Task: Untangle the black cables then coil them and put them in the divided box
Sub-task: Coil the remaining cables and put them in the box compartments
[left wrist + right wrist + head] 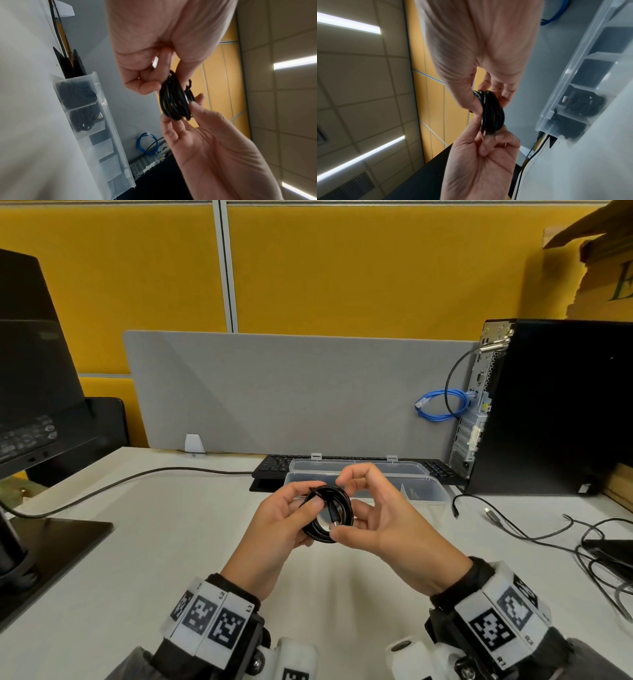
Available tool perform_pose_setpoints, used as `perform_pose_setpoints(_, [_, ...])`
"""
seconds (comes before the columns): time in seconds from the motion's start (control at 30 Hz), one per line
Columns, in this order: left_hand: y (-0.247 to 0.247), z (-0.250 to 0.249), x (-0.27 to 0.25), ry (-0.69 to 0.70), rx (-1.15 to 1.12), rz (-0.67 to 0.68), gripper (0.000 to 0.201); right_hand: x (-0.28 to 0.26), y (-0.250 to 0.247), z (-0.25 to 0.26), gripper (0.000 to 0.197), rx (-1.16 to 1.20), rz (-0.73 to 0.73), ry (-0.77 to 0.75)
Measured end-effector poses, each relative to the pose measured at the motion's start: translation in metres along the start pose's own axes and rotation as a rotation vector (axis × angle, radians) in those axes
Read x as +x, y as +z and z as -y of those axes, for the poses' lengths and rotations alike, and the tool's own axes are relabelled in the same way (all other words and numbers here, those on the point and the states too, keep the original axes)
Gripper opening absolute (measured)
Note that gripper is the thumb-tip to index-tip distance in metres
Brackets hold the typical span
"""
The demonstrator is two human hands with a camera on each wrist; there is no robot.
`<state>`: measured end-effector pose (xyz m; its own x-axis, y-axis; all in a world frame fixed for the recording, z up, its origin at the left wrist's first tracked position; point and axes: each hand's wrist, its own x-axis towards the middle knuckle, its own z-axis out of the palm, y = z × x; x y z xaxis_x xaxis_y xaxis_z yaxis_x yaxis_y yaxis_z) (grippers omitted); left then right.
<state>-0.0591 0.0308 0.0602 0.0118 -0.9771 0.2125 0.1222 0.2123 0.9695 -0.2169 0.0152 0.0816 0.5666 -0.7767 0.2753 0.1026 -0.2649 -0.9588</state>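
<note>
A black cable wound into a small coil (330,515) hangs above the desk, held between both hands. My left hand (310,505) pinches the coil's left side, thumb in front. My right hand (359,508) grips its right side, thumb pressed by the plug end at the bottom. The left wrist view shows the coil (175,98) edge-on, and so does the right wrist view, coil (493,113). The clear divided box (428,491) stands open just behind the hands. Two of its compartments hold coiled black cables (75,92) (84,119); the other compartments look bare.
A black keyboard (274,465) lies behind the box. A PC tower (548,405) stands at the right with a blue cable (442,405) hanging off it. Loose black cables (513,529) sprawl on the desk to the right. A monitor base (58,546) sits at left.
</note>
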Motion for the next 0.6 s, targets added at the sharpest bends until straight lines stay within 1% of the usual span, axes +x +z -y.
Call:
perform_pose_setpoints(0.2, [-0.001,0.002,0.001,0.019,0.036,0.02,0.015,0.001,0.0,-0.005,0.053,0.08,-0.012,0.019])
perform_pose_setpoints(0.3, [-0.002,0.002,0.0,0.015,0.023,0.022,0.016,0.001,-0.001,-0.004,0.043,0.027,-0.027,-0.001])
perform_pose_setpoints(0.37, [-0.003,0.002,0.0,0.011,-0.004,0.021,0.019,0.003,-0.002,-0.003,0.033,-0.135,-0.057,-0.062])
perform_pose_setpoints(0.47, [-0.002,0.001,-0.001,-0.01,-0.042,0.058,0.031,0.003,-0.004,0.0,0.014,-0.595,-0.2,-0.26])
perform_pose_setpoints(0.5, [-0.001,0.001,-0.001,-0.016,-0.047,0.073,0.032,0.002,-0.004,0.001,0.009,-0.759,-0.244,-0.316])
perform_pose_setpoints(0.53, [-0.001,0.0,-0.001,-0.017,-0.048,0.086,0.03,0.001,-0.004,0.001,0.008,-0.899,-0.279,-0.361])
perform_pose_setpoints(0.6, [0.0,-0.001,-0.001,-0.012,-0.056,0.109,0.025,-0.001,-0.003,0.005,0.017,-1.074,-0.338,-0.431])
